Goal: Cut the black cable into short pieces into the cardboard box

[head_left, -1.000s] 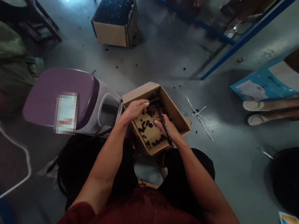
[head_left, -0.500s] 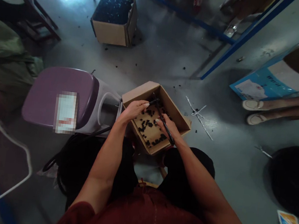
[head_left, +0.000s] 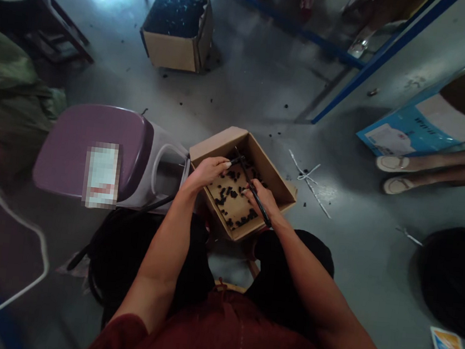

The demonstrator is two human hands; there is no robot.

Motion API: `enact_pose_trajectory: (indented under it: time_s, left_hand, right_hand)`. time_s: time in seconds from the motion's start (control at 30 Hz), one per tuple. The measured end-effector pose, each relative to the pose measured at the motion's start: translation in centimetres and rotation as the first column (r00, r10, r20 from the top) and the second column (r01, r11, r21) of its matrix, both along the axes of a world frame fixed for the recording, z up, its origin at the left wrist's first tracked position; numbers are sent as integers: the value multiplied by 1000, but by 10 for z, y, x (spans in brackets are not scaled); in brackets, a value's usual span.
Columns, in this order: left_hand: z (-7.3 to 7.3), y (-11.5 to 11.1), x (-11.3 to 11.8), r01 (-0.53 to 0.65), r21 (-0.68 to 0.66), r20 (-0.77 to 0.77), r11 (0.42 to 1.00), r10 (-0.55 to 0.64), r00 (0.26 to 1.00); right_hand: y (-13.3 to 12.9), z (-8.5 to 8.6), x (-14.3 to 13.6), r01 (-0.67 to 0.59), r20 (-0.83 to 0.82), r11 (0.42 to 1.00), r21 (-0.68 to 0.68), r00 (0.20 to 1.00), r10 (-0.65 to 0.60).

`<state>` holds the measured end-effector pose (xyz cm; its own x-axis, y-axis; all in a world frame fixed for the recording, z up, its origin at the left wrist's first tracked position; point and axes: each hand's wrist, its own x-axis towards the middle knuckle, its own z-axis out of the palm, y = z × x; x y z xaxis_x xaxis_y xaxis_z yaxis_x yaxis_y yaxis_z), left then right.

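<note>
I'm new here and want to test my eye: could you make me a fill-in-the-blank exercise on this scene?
1. Of the left hand and right hand, the one holding the long tool is the ____ one.
2. The small pieces in the open box are ____ in colour.
3. The stool has a ____ top.
4. The string on the floor is ____.

Missing words: right; black; purple; white.

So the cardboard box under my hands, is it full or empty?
Neither: the cardboard box holds scattered black pieces, and bare cardboard shows between them on its bottom.
</note>
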<state>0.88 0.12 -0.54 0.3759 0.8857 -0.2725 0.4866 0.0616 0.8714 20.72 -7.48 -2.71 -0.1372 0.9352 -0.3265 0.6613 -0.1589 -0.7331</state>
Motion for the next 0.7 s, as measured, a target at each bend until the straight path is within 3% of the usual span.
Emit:
enact_pose_trajectory:
  time_s: [0.23, 0.37, 0.57, 0.7]
  left_hand:
    - [-3, 0, -3, 34, 63, -81, 997, -29, 996]
    - [0, -1, -2, 74, 106, -211, 992, -50, 976]
    - [0, -1, -1, 195, 107, -500, 975, -116, 858]
    - [-2, -1, -2, 219, 65, -560, 973, -146, 815]
  right_hand:
    - [0, -2, 0, -68, 87, 997, 29, 994, 65]
    - [1, -6, 0, -116, 171, 993, -6, 978, 115]
    - [-3, -15, 0, -160, 304, 983, -92, 936, 180]
    - [-4, -18, -1, -185, 345, 974, -131, 912, 220]
